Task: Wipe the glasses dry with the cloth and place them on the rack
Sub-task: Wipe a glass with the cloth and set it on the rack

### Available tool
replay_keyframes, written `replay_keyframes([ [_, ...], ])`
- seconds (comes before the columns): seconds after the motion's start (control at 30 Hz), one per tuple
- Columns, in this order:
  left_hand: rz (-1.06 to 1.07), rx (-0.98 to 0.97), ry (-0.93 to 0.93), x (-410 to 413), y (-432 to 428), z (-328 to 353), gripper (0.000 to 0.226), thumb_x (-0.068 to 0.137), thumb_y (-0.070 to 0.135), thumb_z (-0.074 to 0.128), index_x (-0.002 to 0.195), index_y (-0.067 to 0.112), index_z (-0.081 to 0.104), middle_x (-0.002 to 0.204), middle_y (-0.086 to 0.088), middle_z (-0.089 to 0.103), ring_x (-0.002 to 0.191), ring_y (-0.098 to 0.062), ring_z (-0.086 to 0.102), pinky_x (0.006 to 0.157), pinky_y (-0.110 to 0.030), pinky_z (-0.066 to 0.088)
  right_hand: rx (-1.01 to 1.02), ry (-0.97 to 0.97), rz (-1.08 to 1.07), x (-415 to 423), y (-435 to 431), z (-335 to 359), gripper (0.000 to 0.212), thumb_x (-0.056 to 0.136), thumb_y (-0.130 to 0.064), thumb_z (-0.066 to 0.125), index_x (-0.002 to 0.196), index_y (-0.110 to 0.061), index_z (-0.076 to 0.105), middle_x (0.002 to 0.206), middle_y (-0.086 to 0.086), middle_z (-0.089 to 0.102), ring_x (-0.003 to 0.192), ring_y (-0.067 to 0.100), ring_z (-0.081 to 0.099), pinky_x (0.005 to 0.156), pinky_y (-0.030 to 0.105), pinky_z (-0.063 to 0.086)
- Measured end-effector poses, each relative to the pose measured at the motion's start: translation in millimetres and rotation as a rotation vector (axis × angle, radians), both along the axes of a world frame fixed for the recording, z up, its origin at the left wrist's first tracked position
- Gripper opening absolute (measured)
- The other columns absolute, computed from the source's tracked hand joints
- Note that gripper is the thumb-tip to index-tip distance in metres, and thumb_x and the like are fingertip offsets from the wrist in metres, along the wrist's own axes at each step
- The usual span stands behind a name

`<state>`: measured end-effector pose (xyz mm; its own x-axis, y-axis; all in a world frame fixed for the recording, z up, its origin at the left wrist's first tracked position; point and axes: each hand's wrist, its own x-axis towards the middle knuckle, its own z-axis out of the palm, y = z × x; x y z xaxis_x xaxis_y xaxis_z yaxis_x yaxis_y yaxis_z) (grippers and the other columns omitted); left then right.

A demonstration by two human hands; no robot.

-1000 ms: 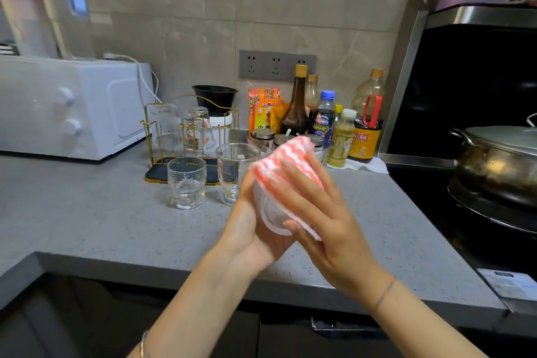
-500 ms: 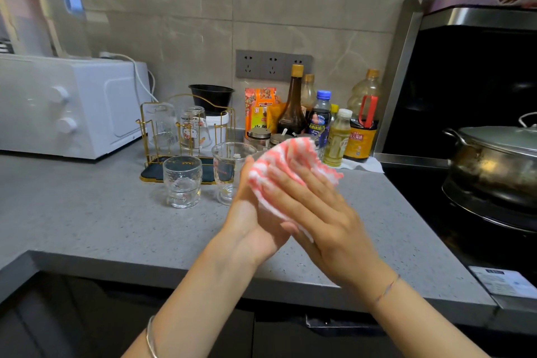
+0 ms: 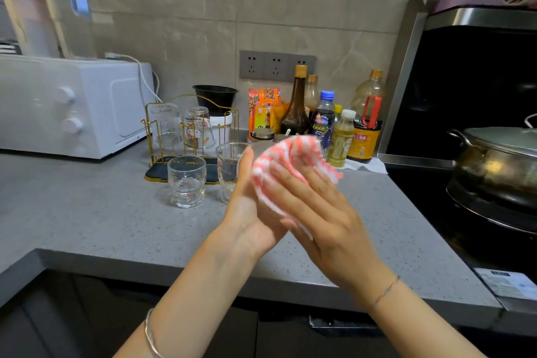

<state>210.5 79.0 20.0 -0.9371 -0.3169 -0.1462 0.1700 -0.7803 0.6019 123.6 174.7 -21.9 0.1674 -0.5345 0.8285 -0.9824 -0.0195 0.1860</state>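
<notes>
On the left, the rack (image 3: pixel 147 136) stood at the back of the tabletop (image 3: pixel 101 212) with two glasses (image 3: pixel 199 128) upside down on it. Just in front of it, two more glasses (image 3: pixel 186 182) stood upright on the tabletop, probably not wiped yet. To their right, the left hand (image 3: pixel 247 212) pressed against the side of the cloth (image 3: pixel 287 160). Its fingers were hidden behind the cloth, so I cannot tell its grip. The right hand (image 3: pixel 319 218) lay over the cloth, its grip curved around it. No glass inside the cloth could be seen. The risk, I think, was a slip: a wet glass held only through cloth could slide out and hit the tabletop. A careless reach to the rack could also knock over the standing glasses, which were in the way.
</notes>
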Motion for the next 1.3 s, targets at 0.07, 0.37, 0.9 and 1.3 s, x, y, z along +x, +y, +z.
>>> replay_keyframes([
  [0.07, -0.031, 0.103, 0.017, 0, 0, -2, 0.069, 0.091, 0.060, 0.047, 0.113, -0.005, 0.061, 0.075, -0.018, 0.072, 0.057, -0.025, 0.071, 0.042, -0.027, 0.053, -0.012, -0.026, -0.025, -4, 2, 6, 0.039, 0.100, -0.018, 0.043, 0.138, -0.006, 0.043, 0.148, 0.009, 0.037, 0.144, 0.024, 0.026, 0.117, 0.040, 0.024],
  [0.37, 0.047, -0.027, 0.000, -6, -13, 1, 0.092, 0.084, 0.073, 0.043, 0.068, -0.014, 0.072, 0.080, -0.029, 0.071, 0.067, -0.033, 0.072, 0.071, -0.043, 0.053, 0.046, 0.077, 0.024, -2, 3, -20, 0.037, 0.102, -0.020, 0.041, 0.137, -0.007, 0.047, 0.145, 0.008, 0.044, 0.140, 0.028, 0.034, 0.111, 0.046, 0.035],
  [0.9, 0.031, -0.299, -0.001, -14, -21, -45, 0.052, 0.088, 0.058, 0.051, 0.091, 0.015, 0.080, 0.100, -0.011, 0.074, 0.083, -0.022, 0.072, 0.080, -0.035, 0.058, 0.044, -0.925, 0.215, 3, 10, 27, 0.034, 0.103, -0.019, 0.032, 0.122, -0.024, 0.060, 0.108, -0.015, 0.071, 0.089, -0.011, 0.063, 0.081, 0.012, 0.048],
  [1.3, 0.008, -0.543, -0.089, 2, -30, -67, 0.057, 0.071, 0.055, 0.064, 0.116, 0.021, 0.067, 0.110, -0.010, 0.073, 0.099, -0.025, 0.070, 0.092, -0.041, 0.051, 0.025, -1.302, 0.074, -27, 18, 62, 0.039, 0.104, -0.027, 0.032, 0.113, -0.011, 0.066, 0.095, -0.003, 0.072, 0.081, -0.003, 0.070, 0.065, 0.013, 0.054],
])
